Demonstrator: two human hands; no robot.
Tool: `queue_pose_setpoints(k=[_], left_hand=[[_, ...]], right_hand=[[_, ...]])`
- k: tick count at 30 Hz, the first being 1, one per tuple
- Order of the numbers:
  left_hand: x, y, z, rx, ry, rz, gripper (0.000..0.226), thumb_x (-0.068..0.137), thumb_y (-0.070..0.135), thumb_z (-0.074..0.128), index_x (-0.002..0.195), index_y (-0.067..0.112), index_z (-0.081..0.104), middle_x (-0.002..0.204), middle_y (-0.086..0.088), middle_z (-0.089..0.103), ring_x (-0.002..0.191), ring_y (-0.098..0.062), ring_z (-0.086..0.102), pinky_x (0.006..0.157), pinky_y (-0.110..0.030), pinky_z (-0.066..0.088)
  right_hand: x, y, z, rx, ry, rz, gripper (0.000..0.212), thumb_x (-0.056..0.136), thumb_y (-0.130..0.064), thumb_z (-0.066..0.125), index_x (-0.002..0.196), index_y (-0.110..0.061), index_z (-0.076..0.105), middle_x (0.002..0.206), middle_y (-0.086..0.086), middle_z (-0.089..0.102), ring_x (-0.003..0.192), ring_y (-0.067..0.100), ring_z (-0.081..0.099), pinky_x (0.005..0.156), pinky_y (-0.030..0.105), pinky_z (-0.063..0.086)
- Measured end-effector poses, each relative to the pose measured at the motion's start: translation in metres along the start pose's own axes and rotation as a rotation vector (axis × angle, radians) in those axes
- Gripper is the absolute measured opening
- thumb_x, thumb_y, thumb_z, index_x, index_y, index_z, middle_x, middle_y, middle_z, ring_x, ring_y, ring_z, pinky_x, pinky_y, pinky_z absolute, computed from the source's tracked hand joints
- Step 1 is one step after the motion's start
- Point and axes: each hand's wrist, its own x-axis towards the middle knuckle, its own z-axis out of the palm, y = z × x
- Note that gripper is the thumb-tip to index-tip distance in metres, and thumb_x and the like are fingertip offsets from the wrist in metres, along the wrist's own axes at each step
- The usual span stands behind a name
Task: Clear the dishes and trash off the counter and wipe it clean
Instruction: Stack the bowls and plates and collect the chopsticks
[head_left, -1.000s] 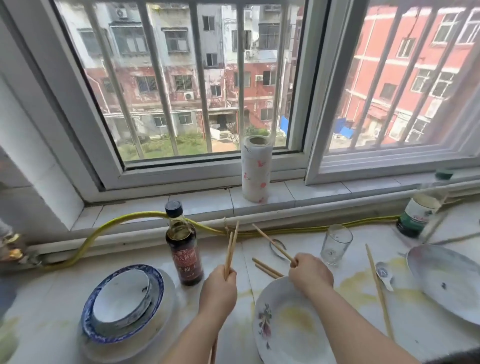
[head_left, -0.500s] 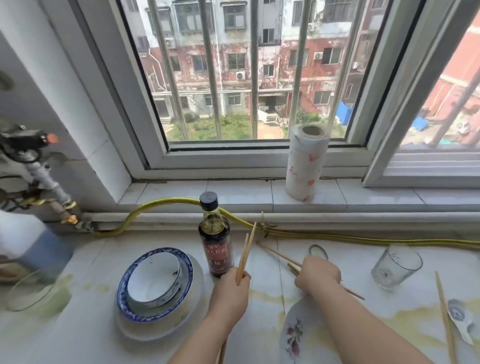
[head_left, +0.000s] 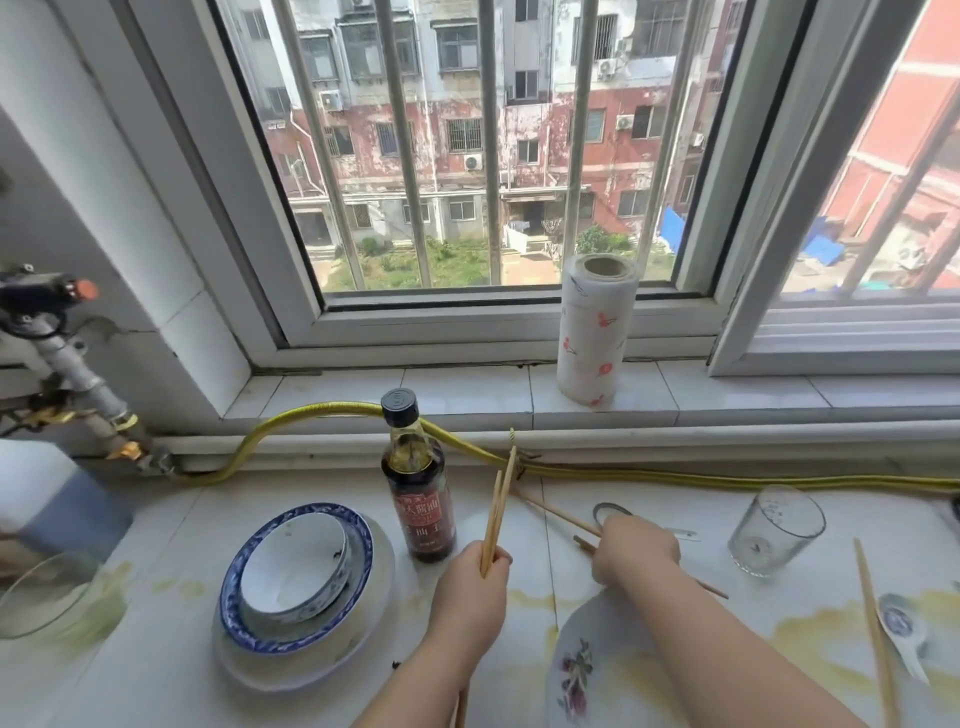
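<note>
My left hand (head_left: 470, 597) grips a bundle of wooden chopsticks (head_left: 498, 506) that point up and away. My right hand (head_left: 635, 548) lies curled over more chopsticks (head_left: 558, 512) on the stained marble counter (head_left: 171, 675), fingers around them. A flowered plate (head_left: 592, 670) sits under my right forearm. To the left stands a stack of a white plate, a blue-rimmed plate (head_left: 358, 535) and a white bowl (head_left: 291, 566). A glass tumbler (head_left: 776, 530), a single chopstick (head_left: 875, 629) and a porcelain spoon (head_left: 898, 623) lie to the right.
A dark sauce bottle (head_left: 418, 488) stands behind my left hand. A paper towel roll (head_left: 595, 338) is on the window sill. A yellow gas hose (head_left: 311, 423) runs along the back edge to a valve (head_left: 47, 306). A glass bowl (head_left: 47, 597) sits far left.
The view has swung left and closer. My right hand dropped from a raised chopstick onto the chopsticks lying on the counter. My left hand keeps its bundle.
</note>
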Motion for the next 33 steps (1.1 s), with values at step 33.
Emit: queue_pose_setpoints(k=[33], left_hand=[[-0.019,0.0,0.016,0.227,-0.151,0.148,0.015,0.094,0.023,0.046,0.087,0.017,0.058,0.078,-0.004,0.062,0.065,-0.019,0.054,0.059,-0.029,0.042]], right_hand=[[-0.135,0.124,0.058,0.506,0.155,0.506,0.025,0.093,-0.03,0.048,0.106,-0.017,0.064,0.093,0.003,0.062,0.087,0.025,0.06,0.069,0.028,0.047]])
